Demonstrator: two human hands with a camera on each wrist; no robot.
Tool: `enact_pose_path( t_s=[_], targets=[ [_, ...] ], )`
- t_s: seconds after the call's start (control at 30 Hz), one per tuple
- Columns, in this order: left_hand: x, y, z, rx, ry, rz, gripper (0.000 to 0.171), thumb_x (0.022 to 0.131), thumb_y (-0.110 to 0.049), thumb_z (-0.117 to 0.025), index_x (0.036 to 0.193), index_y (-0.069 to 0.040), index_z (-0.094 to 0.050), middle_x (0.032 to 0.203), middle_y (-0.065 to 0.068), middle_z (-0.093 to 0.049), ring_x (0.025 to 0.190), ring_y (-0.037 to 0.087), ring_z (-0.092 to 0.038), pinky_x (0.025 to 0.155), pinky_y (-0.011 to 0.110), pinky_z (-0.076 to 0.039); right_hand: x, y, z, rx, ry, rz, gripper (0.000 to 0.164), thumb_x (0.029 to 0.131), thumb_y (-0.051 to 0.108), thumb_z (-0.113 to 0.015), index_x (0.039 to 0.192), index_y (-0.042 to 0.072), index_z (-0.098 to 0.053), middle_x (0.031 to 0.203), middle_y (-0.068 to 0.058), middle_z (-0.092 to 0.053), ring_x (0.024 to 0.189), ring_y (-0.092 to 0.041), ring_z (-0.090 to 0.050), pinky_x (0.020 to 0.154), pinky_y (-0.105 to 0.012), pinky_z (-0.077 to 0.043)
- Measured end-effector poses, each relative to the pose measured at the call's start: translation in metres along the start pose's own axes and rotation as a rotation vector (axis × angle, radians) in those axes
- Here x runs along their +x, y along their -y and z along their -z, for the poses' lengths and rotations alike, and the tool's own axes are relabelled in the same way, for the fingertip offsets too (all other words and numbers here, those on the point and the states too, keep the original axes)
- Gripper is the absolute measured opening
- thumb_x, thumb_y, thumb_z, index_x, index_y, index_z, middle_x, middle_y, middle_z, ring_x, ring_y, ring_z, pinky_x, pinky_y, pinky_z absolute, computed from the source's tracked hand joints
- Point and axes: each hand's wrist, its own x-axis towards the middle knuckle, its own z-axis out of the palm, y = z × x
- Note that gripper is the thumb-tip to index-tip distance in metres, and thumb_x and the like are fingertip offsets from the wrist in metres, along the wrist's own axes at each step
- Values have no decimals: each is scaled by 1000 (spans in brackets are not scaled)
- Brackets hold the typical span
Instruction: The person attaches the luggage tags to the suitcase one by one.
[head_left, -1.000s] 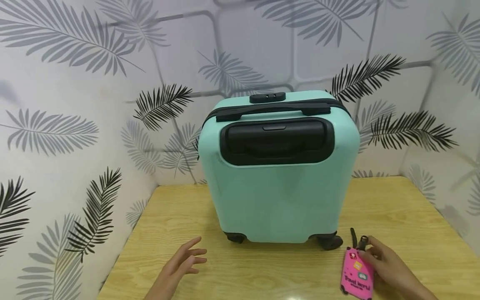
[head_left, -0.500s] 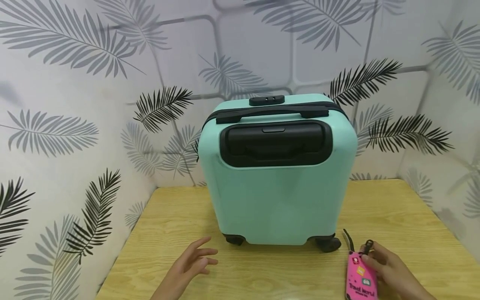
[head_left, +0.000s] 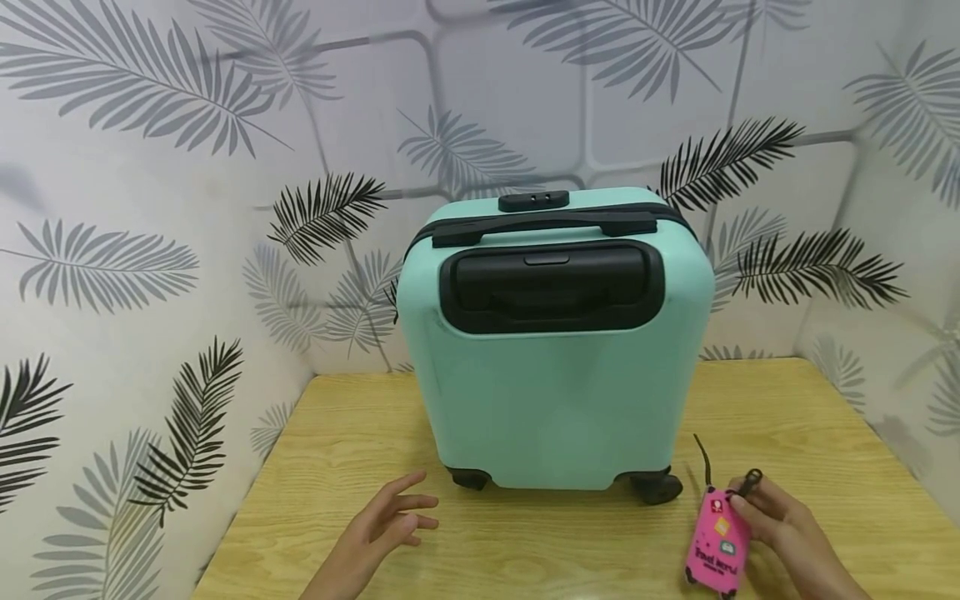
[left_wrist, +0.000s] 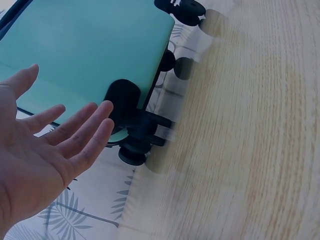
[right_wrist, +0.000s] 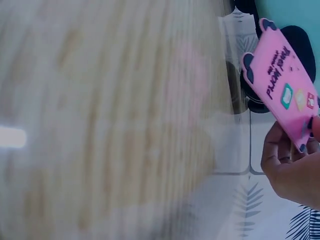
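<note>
Lower right of frame, right hand pinches pink rectangular luggage tag; left hand spread. Best leave thin black strap unobstructed.

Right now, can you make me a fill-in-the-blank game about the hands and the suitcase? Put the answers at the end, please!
1. The right hand holds a luggage tag whose main colour is ____.
2. The big words printed on the tag say "Travel ____".
3. The left hand is holding ____.
4. On the suitcase, the wheels are coloured ____.

Missing words: pink; World; nothing; black.
</note>
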Motion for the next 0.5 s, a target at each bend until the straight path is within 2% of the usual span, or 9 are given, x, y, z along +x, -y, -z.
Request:
enact_pose_path(
  t_s=[0.07,0.17,0.27,0.5],
  targets=[
    [1,0,0,7,3,-6,51,114,-24,-42,163,-12,-31,148,25,-53,121,23,-67,98,43,-55,-2,-2,-1,49,-27,54,52,111,30,-52,147,-7,-44,127,-1,-68,100,2,-61,86,-30,-56],
    [1,-1,1,17,4,-15,51,114,-23,-43,162,-12,-32,148,24,-53,121,24,-67,98,43,-55,-5,-4,-1,132,-53,123,34,110,30,-55,134,5,-55,113,18,-66,99,2,-62,83,-29,-57],
    [1,-1,0,28,-3,-13,51,113,-24,-45,162,-13,-33,147,24,-53,122,28,-66,97,40,-55,-7,-6,-1,197,-64,177,22,110,27,-55,126,13,-59,108,21,-66,100,1,-63,81,-28,-57],
    [-1,-1,-4,48,-4,-1,52,113,-23,-47,162,-11,-33,147,24,-54,124,37,-64,93,31,-55,-10,-3,0,271,-70,213,19,109,24,-56,126,19,-62,109,18,-68,102,3,-64,81,-25,-55]
  ],
)
